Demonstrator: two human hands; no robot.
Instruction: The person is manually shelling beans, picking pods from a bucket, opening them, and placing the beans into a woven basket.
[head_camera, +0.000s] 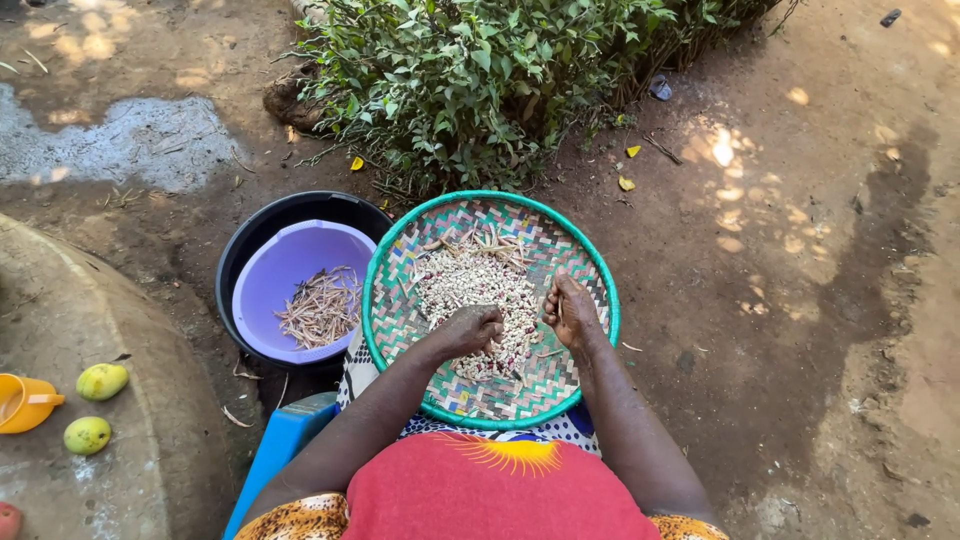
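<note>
Bare dirt yard, green bush (480, 80), woven tray (400, 320) of beans (475, 285), left hand (468, 330) fingers curled in, right hand (572, 312) pinching beans

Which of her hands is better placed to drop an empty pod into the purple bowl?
Probably the left hand. It rests on the beans on the side of the woven tray nearest the purple bowl. The right hand is on the tray's far side and would have to cross over.

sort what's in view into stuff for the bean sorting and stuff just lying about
In use: woven tray, beans, left hand, right hand, purple basin with empty pods.

Lying about: two mangoes, orange cup, bush, black tub.
</note>
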